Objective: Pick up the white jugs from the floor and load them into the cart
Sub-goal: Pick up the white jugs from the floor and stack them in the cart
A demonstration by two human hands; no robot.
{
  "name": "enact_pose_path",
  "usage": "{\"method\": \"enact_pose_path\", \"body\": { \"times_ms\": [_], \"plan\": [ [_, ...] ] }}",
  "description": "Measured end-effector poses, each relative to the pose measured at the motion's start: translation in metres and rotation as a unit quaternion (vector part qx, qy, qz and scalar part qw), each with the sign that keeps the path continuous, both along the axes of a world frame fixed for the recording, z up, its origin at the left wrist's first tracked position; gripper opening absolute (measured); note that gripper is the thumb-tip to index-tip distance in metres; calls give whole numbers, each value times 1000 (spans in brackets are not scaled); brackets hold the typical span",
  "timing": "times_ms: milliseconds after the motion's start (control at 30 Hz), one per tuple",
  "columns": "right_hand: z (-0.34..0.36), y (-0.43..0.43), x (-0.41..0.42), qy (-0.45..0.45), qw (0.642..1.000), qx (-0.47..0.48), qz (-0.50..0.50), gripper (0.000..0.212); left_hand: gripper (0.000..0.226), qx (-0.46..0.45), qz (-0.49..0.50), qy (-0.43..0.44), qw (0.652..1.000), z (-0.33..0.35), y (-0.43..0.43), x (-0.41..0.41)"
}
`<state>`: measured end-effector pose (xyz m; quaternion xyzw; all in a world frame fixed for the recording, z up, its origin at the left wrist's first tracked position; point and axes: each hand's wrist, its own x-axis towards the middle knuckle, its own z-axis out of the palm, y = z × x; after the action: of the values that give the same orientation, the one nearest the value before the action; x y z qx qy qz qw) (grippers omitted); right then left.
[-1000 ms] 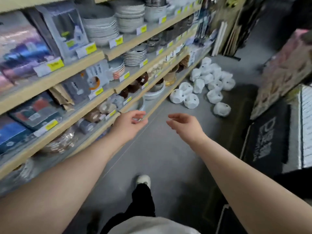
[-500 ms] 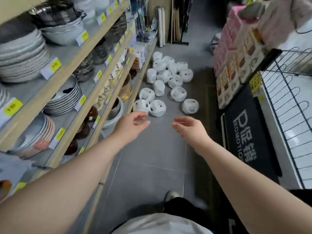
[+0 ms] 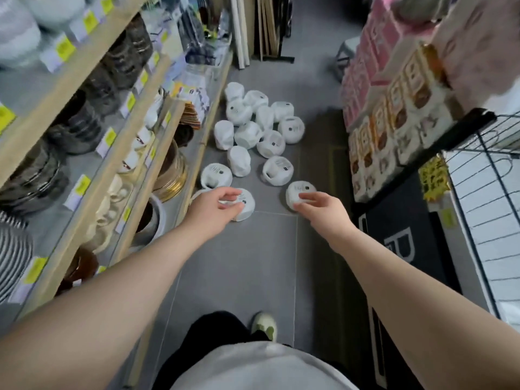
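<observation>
Mid-frame, left hand [image 3: 215,211] and right hand [image 3: 322,211], both loosely open, hover over the two nearest white jugs [image 3: 247,205], likely for a paired grab.

White jugs [image 3: 254,133], about fifteen by my count: loose heap on grey floor [image 3: 239,263] beside bottom shelf [image 3: 197,153], most lying tipped. Nearest pair, left jug [image 3: 244,206] and right jug [image 3: 298,190], show labelled faces upward.
</observation>
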<state>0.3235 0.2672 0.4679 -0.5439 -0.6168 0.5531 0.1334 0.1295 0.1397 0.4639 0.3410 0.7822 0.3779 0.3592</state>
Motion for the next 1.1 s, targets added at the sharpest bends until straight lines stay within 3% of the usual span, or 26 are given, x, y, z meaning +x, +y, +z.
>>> {"method": "enact_pose_path", "body": {
  "times_ms": [233, 500, 867, 1100],
  "plan": [
    [-45, 112, -32, -29, 996, -37, -73, 40, 23, -35, -71, -25, 997, -49, 143, -54],
    [-146, 227, -52, -69, 984, -74, -145, 49, 34, -82, -140, -27, 986, -151, 292, -76],
    [-432, 360, -23, -115, 985, -78, -103, 61, 78, -141, -97, -67, 983, -444, 402, -21],
    [-610, 411, -8, -70, 985, -112, -111, 88, 112, -118, -101, -118, 981, -622, 458, 7]
  ]
}}
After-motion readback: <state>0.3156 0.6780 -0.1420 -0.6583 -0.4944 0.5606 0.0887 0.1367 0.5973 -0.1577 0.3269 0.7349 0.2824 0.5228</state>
